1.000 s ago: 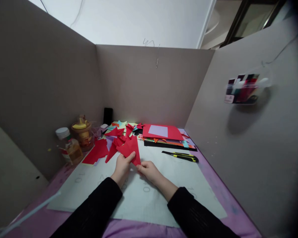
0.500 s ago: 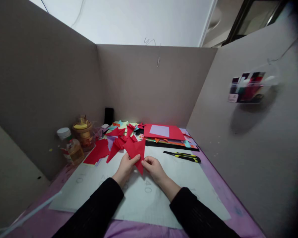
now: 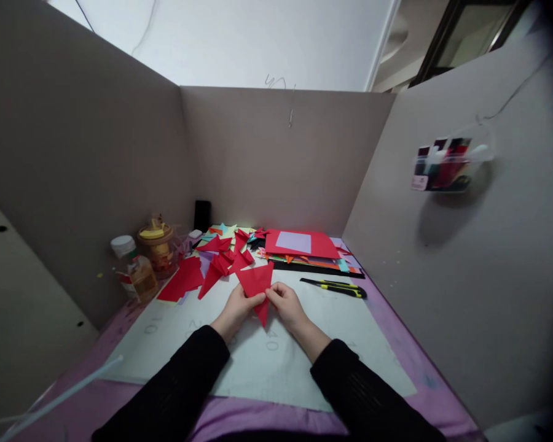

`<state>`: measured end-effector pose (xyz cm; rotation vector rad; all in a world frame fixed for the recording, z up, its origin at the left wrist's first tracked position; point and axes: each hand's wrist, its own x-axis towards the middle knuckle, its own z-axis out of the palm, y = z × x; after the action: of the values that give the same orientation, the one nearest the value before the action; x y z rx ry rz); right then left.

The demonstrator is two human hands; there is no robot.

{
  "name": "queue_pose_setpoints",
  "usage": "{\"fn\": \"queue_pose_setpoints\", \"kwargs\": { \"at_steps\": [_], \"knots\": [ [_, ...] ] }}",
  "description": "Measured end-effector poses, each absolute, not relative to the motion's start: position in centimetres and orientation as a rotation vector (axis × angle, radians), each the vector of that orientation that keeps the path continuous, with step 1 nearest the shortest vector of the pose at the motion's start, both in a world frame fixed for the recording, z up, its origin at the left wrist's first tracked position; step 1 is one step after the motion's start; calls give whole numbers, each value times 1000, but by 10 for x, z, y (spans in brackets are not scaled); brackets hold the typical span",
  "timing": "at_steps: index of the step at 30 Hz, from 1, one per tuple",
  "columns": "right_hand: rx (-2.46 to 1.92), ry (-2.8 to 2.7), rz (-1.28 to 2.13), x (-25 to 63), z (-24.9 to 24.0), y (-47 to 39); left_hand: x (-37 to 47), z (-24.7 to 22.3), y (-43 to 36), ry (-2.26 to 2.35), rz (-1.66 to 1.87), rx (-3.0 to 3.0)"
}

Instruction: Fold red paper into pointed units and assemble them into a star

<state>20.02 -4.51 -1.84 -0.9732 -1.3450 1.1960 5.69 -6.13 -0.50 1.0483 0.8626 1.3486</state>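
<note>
A folded piece of red paper (image 3: pixel 257 280), roughly a triangle pointing down at me, is held between both hands above the white board. My left hand (image 3: pixel 239 307) pinches its left side, thumb lying on top. On the right edge, the thumb and fingertips of my right hand (image 3: pixel 286 302) are closed on the paper. Just beyond lie several folded red paper shapes (image 3: pixel 219 269), with flat red paper sheets (image 3: pixel 183 281) to their left. The fingers under the paper are hidden.
A yellow-and-black utility knife (image 3: pixel 336 288) lies on the white board (image 3: pixel 166 350) at right. Behind it sits a stack of coloured paper (image 3: pixel 325 245). At left stand a bottle (image 3: pixel 138 276) and a lidded cup (image 3: pixel 159 248). Grey partitions (image 3: pixel 267 159) enclose the table.
The red paper has turned and now lies flatter, its upper edge straighter between two corners. My hands have come slightly closer together on it. The view has shifted a little.
</note>
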Motion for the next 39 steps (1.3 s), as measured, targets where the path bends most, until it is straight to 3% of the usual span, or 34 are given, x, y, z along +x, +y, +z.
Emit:
{"fn": "queue_pose_setpoints", "kwargs": {
  "at_steps": [16,25,39],
  "knots": [
    [-1032,-1593,1227,189,-28,-58,39,3,-46,872,1710,771],
    [-1054,-1538,1208,189,-24,-52,47,-4,-46,867,1605,736],
    [-1064,-1386,1341,199,-12,-53,16,5,-36,888,1778,646]
  ]
}}
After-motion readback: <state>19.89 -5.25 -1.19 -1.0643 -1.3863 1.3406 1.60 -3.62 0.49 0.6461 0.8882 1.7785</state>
